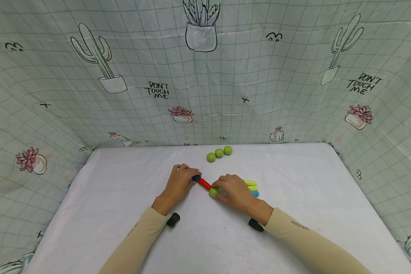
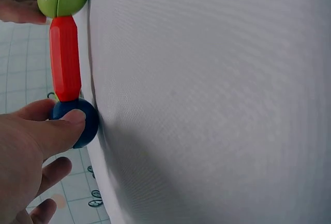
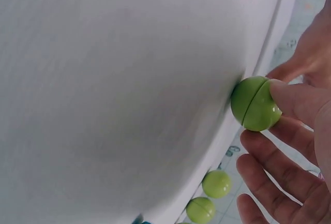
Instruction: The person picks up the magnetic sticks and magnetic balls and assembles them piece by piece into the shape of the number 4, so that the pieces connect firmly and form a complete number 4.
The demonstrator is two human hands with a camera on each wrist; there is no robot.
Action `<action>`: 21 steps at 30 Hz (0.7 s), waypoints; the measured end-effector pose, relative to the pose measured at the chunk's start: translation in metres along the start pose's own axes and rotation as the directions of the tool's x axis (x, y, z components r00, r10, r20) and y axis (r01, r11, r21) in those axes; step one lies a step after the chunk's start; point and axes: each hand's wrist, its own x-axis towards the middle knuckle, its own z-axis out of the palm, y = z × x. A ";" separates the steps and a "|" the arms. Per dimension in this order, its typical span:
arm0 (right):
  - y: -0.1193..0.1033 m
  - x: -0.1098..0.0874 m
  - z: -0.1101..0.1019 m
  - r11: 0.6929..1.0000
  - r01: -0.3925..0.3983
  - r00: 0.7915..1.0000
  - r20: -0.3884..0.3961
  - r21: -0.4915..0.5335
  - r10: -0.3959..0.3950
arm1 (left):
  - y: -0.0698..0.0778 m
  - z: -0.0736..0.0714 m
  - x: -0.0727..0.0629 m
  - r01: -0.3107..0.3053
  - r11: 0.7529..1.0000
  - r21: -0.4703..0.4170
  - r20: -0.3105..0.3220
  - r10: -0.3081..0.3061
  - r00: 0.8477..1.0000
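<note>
A red faceted rod (image 2: 65, 61) joins a dark blue ball (image 2: 89, 128) at one end and a green ball (image 3: 251, 102) at the other. My left hand (image 1: 180, 183) pinches the blue ball between thumb and finger, low over the white table (image 1: 120, 213). At the opposite end, my right hand (image 1: 235, 192) holds the green ball with its thumb and fingers, the other fingers spread apart. In the head view the rod slants down from the blue ball toward the right hand.
Three loose green balls (image 1: 219, 153) sit in a slanting row near the table's back edge. Yellow-green rods (image 1: 250, 183) and a blue rod (image 1: 255, 193) lie just right of my right hand, partly hidden by it. A patterned cloth (image 1: 205, 83) hangs behind the table.
</note>
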 end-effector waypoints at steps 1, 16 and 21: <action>-0.001 0.000 0.000 1.000 0.001 1.000 0.002 0.006 -0.001 | 0.000 0.000 0.000 -0.003 1.000 -0.004 -0.002 0.003 1.000; 0.008 -0.009 -0.006 0.999 0.003 0.999 -0.046 -0.032 -0.004 | 0.020 0.003 -0.008 -0.057 0.997 0.061 -0.043 0.060 0.997; 0.023 -0.020 -0.013 0.997 -0.038 0.994 -0.104 -0.063 0.032 | 0.040 0.004 -0.018 -0.099 0.990 0.099 -0.043 0.104 0.994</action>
